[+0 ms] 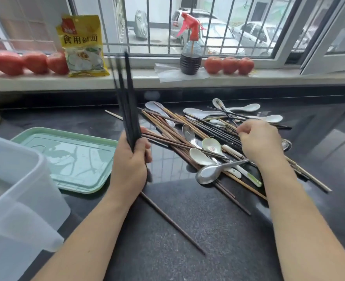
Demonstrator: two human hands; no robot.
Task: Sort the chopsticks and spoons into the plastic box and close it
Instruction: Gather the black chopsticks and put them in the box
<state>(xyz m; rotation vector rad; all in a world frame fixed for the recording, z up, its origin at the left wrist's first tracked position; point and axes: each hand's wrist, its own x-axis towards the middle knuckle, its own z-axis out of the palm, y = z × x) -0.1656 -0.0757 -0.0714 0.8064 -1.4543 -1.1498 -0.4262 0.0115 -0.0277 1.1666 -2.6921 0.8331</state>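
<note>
A dark speckled tabletop runs beneath a barred window. Nearest, at the left edge, stands the translucent plastic box, open at the top; just beyond it the pale green lid lies flat on the tabletop. A single brown chopstick lies loose between the two forearms.

The left hand is closed in a fist round a bundle of black chopsticks — held near their lower ends, they stand nearly upright and fan apart a little toward the top, blurred there. The right hand lies palm-down over the heap, fingers curled loosely toward its far side; whether they pinch anything cannot be told.

The heap of brown and black chopsticks spreads across the middle of the tabletop, crossed and overlapping, with white ceramic spoons and a metal spoon mixed in.

Farther back on the windowsill — a row of tomatoes, a yellow packet and a spray bottle of dark liquid.
</note>
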